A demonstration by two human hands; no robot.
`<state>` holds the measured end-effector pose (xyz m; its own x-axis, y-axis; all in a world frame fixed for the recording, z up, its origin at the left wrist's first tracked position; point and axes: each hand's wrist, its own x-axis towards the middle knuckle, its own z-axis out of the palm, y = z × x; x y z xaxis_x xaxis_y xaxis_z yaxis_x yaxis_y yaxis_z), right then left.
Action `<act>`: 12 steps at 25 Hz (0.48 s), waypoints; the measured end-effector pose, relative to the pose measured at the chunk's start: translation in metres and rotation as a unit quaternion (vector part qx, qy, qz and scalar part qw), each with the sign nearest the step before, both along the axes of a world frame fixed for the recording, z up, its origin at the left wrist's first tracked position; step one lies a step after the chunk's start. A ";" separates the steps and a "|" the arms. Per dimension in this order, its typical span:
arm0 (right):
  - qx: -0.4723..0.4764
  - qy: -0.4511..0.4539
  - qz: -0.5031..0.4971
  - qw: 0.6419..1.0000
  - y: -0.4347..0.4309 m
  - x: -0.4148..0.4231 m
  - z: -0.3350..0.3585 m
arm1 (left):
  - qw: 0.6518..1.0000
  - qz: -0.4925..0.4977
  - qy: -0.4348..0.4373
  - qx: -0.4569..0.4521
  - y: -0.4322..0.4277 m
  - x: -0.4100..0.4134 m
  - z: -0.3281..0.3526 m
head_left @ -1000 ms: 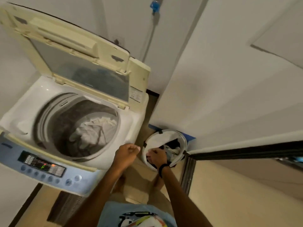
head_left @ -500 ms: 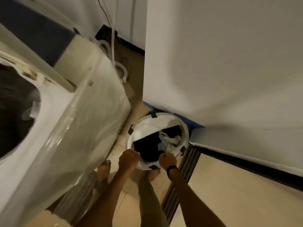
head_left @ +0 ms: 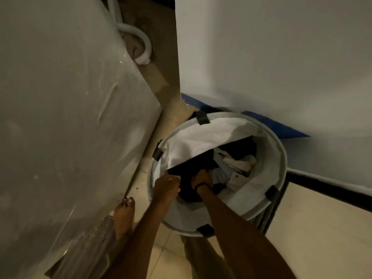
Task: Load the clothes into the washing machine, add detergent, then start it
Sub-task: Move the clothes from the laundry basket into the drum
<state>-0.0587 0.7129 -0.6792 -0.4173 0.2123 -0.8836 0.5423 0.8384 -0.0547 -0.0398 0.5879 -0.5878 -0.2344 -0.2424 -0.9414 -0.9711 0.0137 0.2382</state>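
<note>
A round white laundry basket [head_left: 279, 158] stands on the floor against the wall, with dark and light clothes inside. My right hand [head_left: 202, 178] reaches down into it and grips a black garment [head_left: 191, 168]. My left hand [head_left: 167, 187] is curled at the basket's near left rim beside the same dark cloth; whether it holds the cloth is unclear. The washing machine's plastic-wrapped white side [head_left: 70, 117] fills the left of the view; its drum and panel are out of sight.
A white hose [head_left: 138, 47] coils on the floor behind the machine. A white wall [head_left: 271, 57] with a blue strip [head_left: 277, 125] rises behind the basket. My bare foot [head_left: 123, 214] stands beside the machine. A dark threshold [head_left: 322, 190] runs right.
My view has dropped from the open drum down to the basket. Both hands have gone from the basket's rim into it, and the right hand has sunk into the dark clothes.
</note>
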 end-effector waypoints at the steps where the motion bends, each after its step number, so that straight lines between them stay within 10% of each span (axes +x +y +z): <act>1: 0.012 0.010 0.011 1.000 -0.006 0.005 0.017 | 1.000 0.016 -0.012 0.001 -0.002 0.008 0.006; 5: -0.101 0.110 -0.094 0.984 -0.010 0.017 0.167 | 0.995 0.093 -0.036 0.005 -0.005 0.023 0.080; 12: -0.527 -0.017 -0.247 0.813 0.028 0.059 0.486 | 0.941 0.209 -0.026 0.266 0.009 -0.012 0.270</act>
<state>0.0002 0.7405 -0.1928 -0.4825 -0.5360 -0.6927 0.8146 0.0161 -0.5798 -0.0519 0.5968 -0.3174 -0.1732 0.2057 -0.9632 -0.8758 -0.4796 0.0550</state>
